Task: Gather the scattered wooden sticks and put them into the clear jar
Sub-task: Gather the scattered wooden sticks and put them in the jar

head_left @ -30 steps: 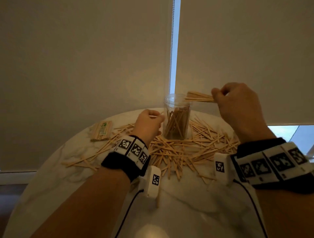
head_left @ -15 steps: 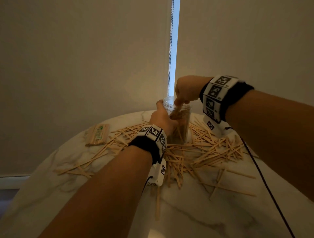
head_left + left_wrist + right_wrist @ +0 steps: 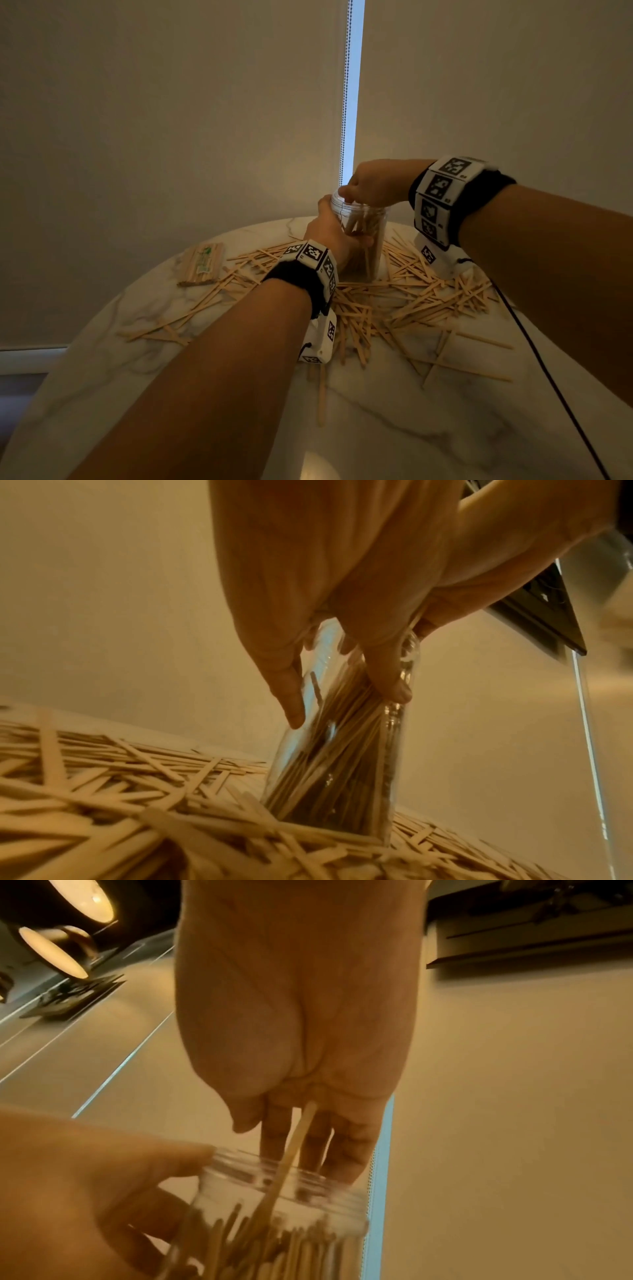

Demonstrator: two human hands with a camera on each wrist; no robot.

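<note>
- Leftmost, a wrapped bundle of sticks (image 3: 200,263) with a green-printed band lies on the marble table (image 3: 394,428), apart from the loose pile.
- Scattered wooden sticks (image 3: 404,305) lie criss-crossed over the far half of the table, thickest round the foot of the jar; a few strays lie nearer the viewer.
- Left hand (image 3: 337,240): fingers and thumb curled round the side of the clear jar (image 3: 371,253), gripping it. The left wrist view shows its fingers (image 3: 291,696) pressed on the clear wall, with the packed sticks seen through it.
- The clear jar stands on the table amid the pile, far centre, before the gap between two window blinds (image 3: 171,120). Contents: many wooden sticks standing on end, reaching most of the way up (whether the jar is quite upright cannot be told; it looks tilted in the left wrist view).
- Right hand (image 3: 371,186): over the jar's mouth, fingers pointing down and relaxed, their tips at or just inside the rim. Only the right wrist view shows one stick (image 3: 291,1153) lying along the fingers (image 3: 346,1150), its lower end already in the jar; it cannot be told whether the hand pinches it.
- Both wrists carry black bands with black-and-white marker tags (image 3: 435,198); a black cable (image 3: 548,377) trails from the right one.
</note>
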